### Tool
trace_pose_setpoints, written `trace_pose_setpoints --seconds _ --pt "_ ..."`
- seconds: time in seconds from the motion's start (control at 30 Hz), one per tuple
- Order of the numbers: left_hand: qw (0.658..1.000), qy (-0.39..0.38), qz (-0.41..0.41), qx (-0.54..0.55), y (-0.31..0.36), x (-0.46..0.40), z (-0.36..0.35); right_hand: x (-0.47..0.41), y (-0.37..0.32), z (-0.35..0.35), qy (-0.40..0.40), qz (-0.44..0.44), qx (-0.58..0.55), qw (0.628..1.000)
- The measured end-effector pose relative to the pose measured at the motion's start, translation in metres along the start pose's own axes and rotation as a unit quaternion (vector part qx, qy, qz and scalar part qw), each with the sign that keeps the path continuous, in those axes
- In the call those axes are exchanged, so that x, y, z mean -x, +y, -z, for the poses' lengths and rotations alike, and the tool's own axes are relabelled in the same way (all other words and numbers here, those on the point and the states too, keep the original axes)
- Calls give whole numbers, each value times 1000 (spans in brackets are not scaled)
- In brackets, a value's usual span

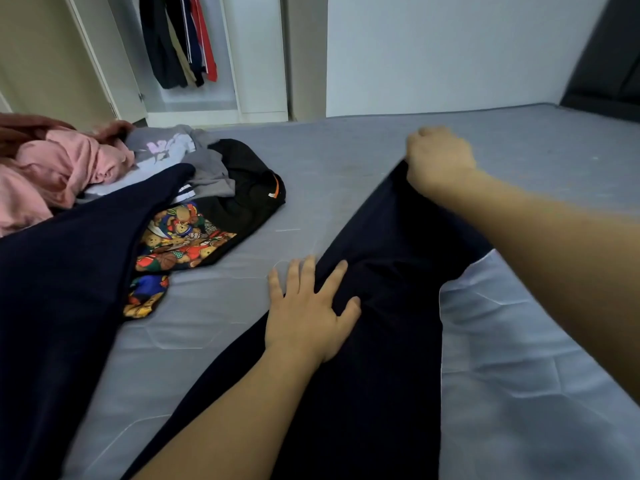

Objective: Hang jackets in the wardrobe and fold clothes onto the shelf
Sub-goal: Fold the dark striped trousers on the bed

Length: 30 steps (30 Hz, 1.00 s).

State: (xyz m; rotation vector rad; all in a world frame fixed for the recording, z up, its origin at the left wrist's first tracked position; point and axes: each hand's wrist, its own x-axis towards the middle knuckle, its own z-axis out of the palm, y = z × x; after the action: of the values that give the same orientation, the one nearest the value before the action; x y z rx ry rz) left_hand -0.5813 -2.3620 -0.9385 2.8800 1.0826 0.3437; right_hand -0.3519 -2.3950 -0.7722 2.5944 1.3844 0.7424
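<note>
A dark navy garment [377, 341] lies stretched along the grey bed [311, 174], running from the near edge toward the far right. My left hand [308, 313] presses flat on its middle with fingers spread. Farther away, my right hand [438, 157] grips the garment's far end with curled fingers. Another part of dark navy cloth [62, 289] covers the left of the bed. Behind the bed, the open wardrobe [194, 98] holds several hanging jackets [180, 39].
A pile of loose clothes sits at the left of the bed: a pink garment [59, 171], a grey printed top [173, 147], a black piece with an orange tab [246, 181] and a teddy-bear print fabric [180, 237]. A dark headboard [609, 53] rises at the far right.
</note>
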Motion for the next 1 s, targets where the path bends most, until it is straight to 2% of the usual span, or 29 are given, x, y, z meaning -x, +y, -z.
trace_pose_setpoints --seconds 0.03,0.07,0.1,0.13,0.2,0.27,0.33,0.47,0.57,0.63,0.7,0.77,0.8,0.83,0.87,0.93,1.0 --pt "1000 4 3 0 0 0 0 4 -8 -7 87 29 37 995" --pt "1000 9 8 0 0 0 0 12 -22 -14 118 65 60 989" --pt "1000 13 12 0 0 0 0 22 -37 -27 103 98 60 988" --pt "1000 16 15 -2 0 0 0 35 -54 -41 52 108 36 992" --pt "1000 15 18 -8 0 0 0 61 -74 -71 -88 53 -59 993" --pt "1000 7 18 -14 1 -2 -1 71 -75 -91 -168 -37 -159 972" --pt "1000 -2 20 -11 -1 -4 -2 66 -74 -95 -166 -83 -173 967" --pt "999 -28 24 -12 -1 -4 0 84 -99 -89 -207 -95 -266 937" --pt "996 -91 -7 5 -3 4 23 116 -111 -89 -166 -69 -249 952" --pt "990 -136 -37 14 -14 24 39 117 -110 -86 -171 -77 -229 955" --pt "990 -131 -54 -25 -46 51 59 111 -109 -86 -176 -82 -209 958" --pt "992 -52 -6 -118 -99 80 88 110 -112 -83 -187 -81 -187 961" --pt "984 -24 50 -170 -131 93 102 113 -115 -81 -199 -89 -175 960" --pt "972 -31 117 -203 -161 106 112 115 -119 -77 -214 -105 -166 957" --pt "961 -73 181 -198 -186 119 119 115 -125 -71 -235 -126 -162 950" --pt "949 -157 257 -98 -210 143 109 114 -142 -52 -272 -152 -156 937" --pt "962 -119 247 -17 -209 155 87 112 -165 -30 -231 -126 -158 952"
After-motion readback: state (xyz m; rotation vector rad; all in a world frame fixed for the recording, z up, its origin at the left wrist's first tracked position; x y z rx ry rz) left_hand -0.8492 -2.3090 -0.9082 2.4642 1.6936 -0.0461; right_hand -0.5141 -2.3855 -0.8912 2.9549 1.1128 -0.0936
